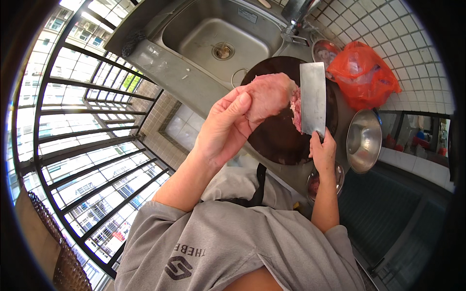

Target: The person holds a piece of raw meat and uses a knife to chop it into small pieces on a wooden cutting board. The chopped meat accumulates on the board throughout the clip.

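Note:
My left hand [229, 122] pinches a large piece of raw meat [271, 95] between thumb and fingers, raised over a round dark chopping board [280, 145]. My right hand [323, 149] grips the handle of a metal cleaver [313, 98], whose broad blade is over the right part of the board. Chopped raw meat [296, 112] lies along the blade's left edge, beside the large piece. Whether the blade touches the board cannot be told. A bowl with some raw meat [314, 186] is partly hidden behind my right forearm.
Beyond the board lies a stainless steel sink [204, 34] with a faucet [294, 27]. To the right are a red plastic bag [364, 76], a metal bowl behind it [324, 51] and a tilted metal bowl [364, 142]. Barred window railings [98, 145] stand at left, a tiled wall [411, 54] at right.

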`<state>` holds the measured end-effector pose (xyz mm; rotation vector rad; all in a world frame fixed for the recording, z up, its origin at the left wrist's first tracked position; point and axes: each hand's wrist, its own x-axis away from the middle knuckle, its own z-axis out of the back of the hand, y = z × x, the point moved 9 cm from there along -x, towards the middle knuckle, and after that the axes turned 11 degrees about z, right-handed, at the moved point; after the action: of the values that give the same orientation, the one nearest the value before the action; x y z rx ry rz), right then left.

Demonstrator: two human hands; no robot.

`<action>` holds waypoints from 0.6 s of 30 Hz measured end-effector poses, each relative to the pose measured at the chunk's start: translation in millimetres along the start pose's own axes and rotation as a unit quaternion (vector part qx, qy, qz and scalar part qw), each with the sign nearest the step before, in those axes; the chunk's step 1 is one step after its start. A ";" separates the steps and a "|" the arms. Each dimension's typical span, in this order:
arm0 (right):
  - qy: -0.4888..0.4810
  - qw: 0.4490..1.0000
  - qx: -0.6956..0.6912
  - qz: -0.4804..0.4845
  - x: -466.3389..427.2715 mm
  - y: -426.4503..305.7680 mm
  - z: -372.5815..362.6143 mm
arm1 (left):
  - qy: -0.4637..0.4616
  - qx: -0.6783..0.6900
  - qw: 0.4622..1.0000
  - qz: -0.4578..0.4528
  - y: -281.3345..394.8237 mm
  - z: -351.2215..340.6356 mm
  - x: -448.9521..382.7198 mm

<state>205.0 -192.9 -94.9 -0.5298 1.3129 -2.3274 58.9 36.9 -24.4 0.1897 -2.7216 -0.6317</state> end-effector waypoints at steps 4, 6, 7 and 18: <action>-0.008 1.000 -0.005 0.007 6.9 1.3 -11.6 | -0.020 0.119 0.988 0.099 -30.8 3.3 -9.2; -0.016 1.000 -0.003 0.011 10.0 3.0 -16.2 | -0.020 0.135 0.982 0.133 -43.3 2.3 -10.3; -0.021 1.000 -0.002 0.014 11.6 3.6 -17.5 | -0.032 0.133 0.981 0.139 -46.3 -0.6 -10.6; -0.015 0.999 0.007 0.040 18.4 4.6 -14.3 | -0.004 -0.077 0.997 -0.007 -28.5 -8.4 -10.8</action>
<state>183.0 -194.6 -103.6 -0.4965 1.2789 -2.2544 73.4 10.3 -33.3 0.1685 -2.6659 -0.8451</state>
